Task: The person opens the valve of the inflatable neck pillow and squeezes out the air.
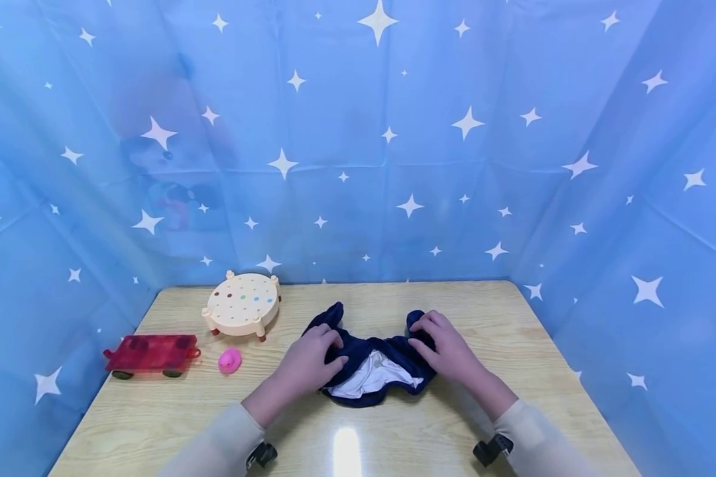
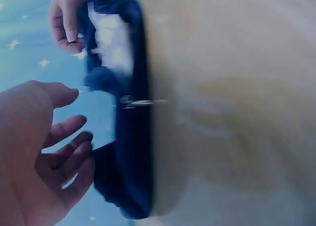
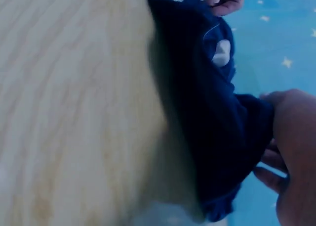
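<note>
A dark blue garment with a white lining lies bunched on the table, its lined opening toward me. My left hand is over its left part. In the left wrist view that hand has its fingers loosely spread, the lower fingertips right at the cloth and the thumb apart from it. At the garment's right end, my right hand pinches a raised fold. The right wrist view shows the cloth reaching up to this hand, some fingers behind it.
On the left of the wooden table are a red see-through toy wagon, a small pink toy and a round cream stool-like toy with coloured dots. A blue star-patterned curtain surrounds the back and sides.
</note>
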